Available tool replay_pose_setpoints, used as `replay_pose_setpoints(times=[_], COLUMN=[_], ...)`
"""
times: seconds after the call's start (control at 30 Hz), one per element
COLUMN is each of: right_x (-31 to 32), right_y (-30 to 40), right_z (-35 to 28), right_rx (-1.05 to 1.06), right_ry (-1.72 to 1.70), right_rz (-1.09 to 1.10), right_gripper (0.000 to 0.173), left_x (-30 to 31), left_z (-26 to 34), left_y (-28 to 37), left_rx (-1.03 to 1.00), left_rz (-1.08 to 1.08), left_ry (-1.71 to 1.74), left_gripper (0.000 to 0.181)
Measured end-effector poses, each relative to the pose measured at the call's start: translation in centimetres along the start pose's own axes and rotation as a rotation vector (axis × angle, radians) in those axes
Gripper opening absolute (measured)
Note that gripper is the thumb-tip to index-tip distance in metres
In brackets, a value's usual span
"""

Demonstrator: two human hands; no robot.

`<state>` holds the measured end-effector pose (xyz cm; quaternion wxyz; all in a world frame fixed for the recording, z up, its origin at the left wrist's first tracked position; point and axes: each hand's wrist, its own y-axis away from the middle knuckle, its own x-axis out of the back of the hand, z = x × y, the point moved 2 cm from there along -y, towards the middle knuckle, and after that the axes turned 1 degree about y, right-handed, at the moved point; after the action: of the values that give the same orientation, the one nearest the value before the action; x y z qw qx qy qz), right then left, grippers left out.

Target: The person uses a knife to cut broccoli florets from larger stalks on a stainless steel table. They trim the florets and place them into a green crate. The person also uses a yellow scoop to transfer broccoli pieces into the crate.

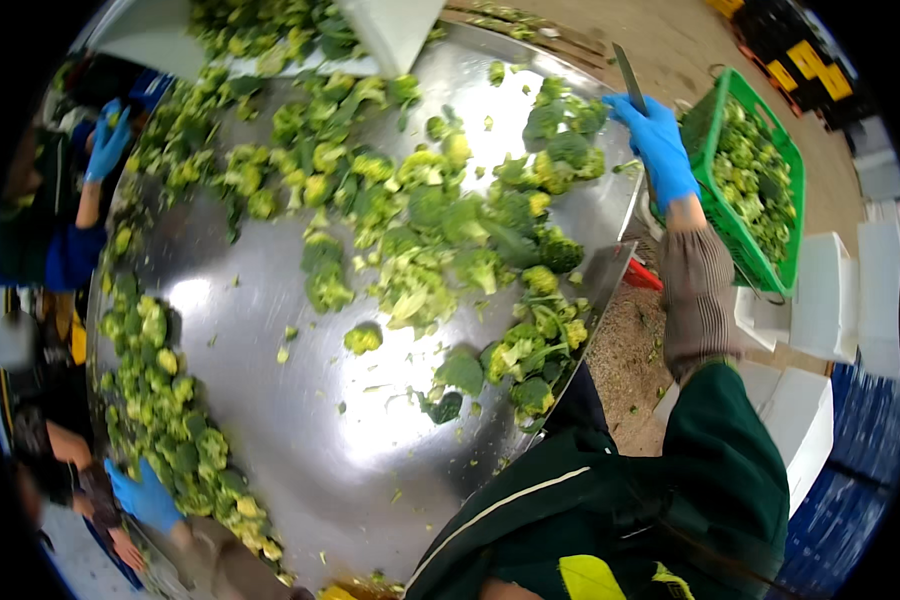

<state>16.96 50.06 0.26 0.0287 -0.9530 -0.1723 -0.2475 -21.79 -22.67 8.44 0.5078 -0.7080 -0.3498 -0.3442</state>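
Observation:
My right hand [661, 154], in a blue glove, grips a knife [630, 79] with its blade pointing up past the table's far right edge. My left hand [146, 496], also gloved in blue, lies against a long row of broccoli florets [172, 390] at the table's left rim. Its thumb and fingers are spread, and no piece shows between them. Before me is a steel table [270, 405] with a big heap of broccoli [427, 225] across its middle. A single floret [363, 338] lies apart from the heap. More florets and leaves [529, 352] lie along the near right edge.
Right of the table stands a green crate [799, 180] of broccoli pieces. A white container [397, 34] with broccoli tips onto the far edge. Across the left side is a co-worker's gloved hand [107, 142]; another person's bare hand [126, 550] is near my left arm. White boxes [825, 292] stand at right.

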Motion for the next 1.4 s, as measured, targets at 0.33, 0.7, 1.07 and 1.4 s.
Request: replay_pose_setpoints(times=[0.33,0.7,1.07,1.4], right_x=[-2.3,-6.2,-10.9,-11.8], right_y=[-6.5,2.0,15.6,19.4], right_z=[3.7,-6.3,-10.5,-11.5], right_rx=[0.458,0.171,0.296,0.408], right_ry=[0.495,-0.243,-0.461,-0.247], right_rz=[-0.126,-0.571,-1.025,-0.842], right_gripper=[0.051,0.041,0.032,0.042], left_x=[3.5,8.7,12.7,11.3], left_z=[32.0,39.4,39.8,36.8], left_y=[15.2,17.8,14.7,14.7], left_rx=[-0.354,-0.263,0.152,0.316], left_rz=[-0.595,-0.416,-0.846,-0.911], left_ry=[1.199,1.198,2.214,2.362], left_gripper=[0.042,0.043,0.063,0.056])
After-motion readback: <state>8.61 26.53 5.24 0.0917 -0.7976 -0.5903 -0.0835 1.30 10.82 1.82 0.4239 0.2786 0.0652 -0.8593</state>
